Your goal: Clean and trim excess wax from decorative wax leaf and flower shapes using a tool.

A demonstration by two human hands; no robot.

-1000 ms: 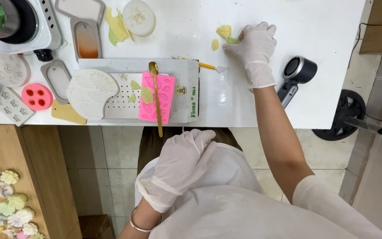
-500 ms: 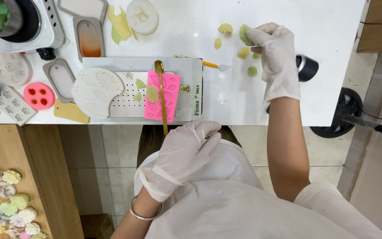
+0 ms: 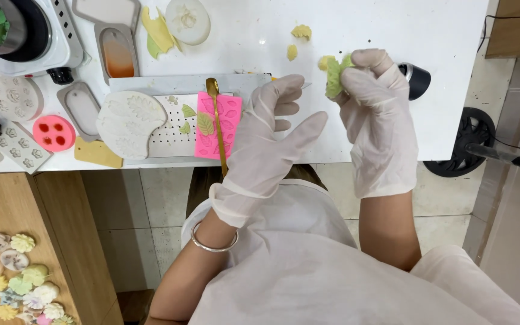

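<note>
Your right hand [image 3: 377, 120], in a white glove, pinches a soft green lump [image 3: 334, 76] between thumb and fingers, up above the white table [image 3: 392, 30]. Your left hand [image 3: 269, 135] is at nine o'clock from it, fingers spread wide and holding nothing. At nine o'clock from your left hand lies a pink leaf mold [image 3: 218, 125] with a gold spoon [image 3: 216, 120] across it. Small yellow bits [image 3: 300, 32] sit on the table at eleven o'clock from the lump.
</note>
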